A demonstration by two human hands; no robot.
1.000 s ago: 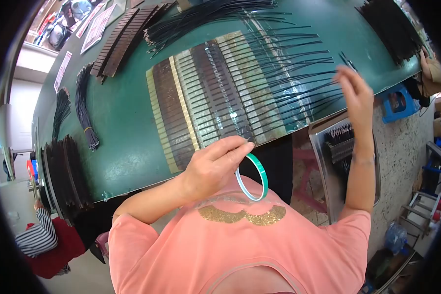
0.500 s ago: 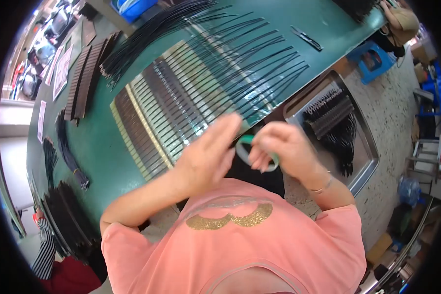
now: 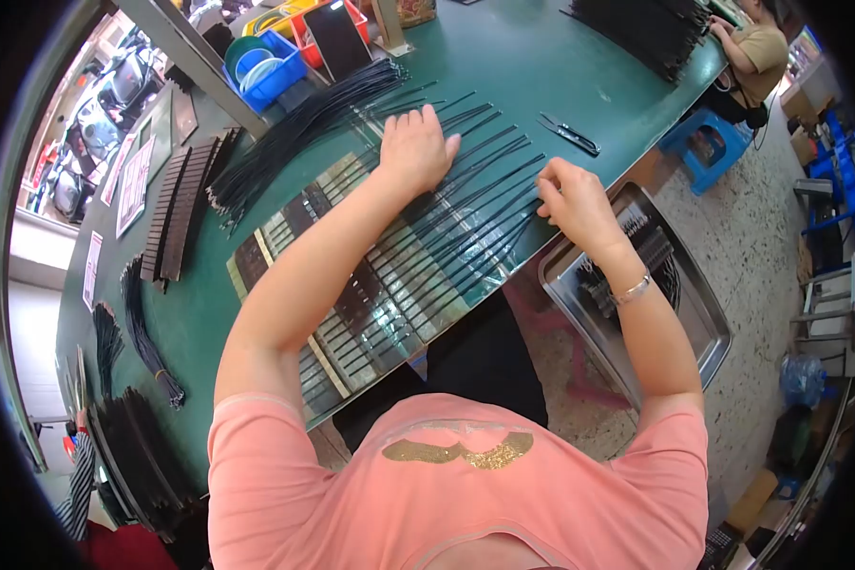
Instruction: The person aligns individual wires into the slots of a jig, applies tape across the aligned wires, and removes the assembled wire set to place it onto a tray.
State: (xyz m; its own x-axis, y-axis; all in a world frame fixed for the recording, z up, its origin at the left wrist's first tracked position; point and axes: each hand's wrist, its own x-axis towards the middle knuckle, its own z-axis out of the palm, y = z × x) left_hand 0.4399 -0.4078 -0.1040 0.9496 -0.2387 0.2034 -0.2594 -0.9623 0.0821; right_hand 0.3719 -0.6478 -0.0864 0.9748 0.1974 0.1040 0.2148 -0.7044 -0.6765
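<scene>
Dark thin cables [image 3: 484,176] lie side by side across a slotted board [image 3: 351,366], their free ends fanned out over the green table. My left hand [image 3: 416,152] rests palm down on the cables near the board's far end, with fingers stretched and thumb apart. At the cable ends by the table's near edge, my right hand [image 3: 575,204] is closed with thumb and forefinger pinched together. What it pinches is too small to make out. Clear shiny strips [image 3: 480,228] run across under the cables. No tape roll shows in either hand.
Snips [image 3: 572,135] lie on the table. A long cable bundle [image 3: 304,133] and a blue bin [image 3: 266,71] are beyond the board. A metal tray [image 3: 712,332] holding dark parts stands at right, near a blue stool [image 3: 703,147]. Another person [image 3: 755,57] sits at upper right.
Both hands have moved away from my body and over the cables, the left to the far side. The green-and-white tape ring earlier at my right hand is out of sight.
</scene>
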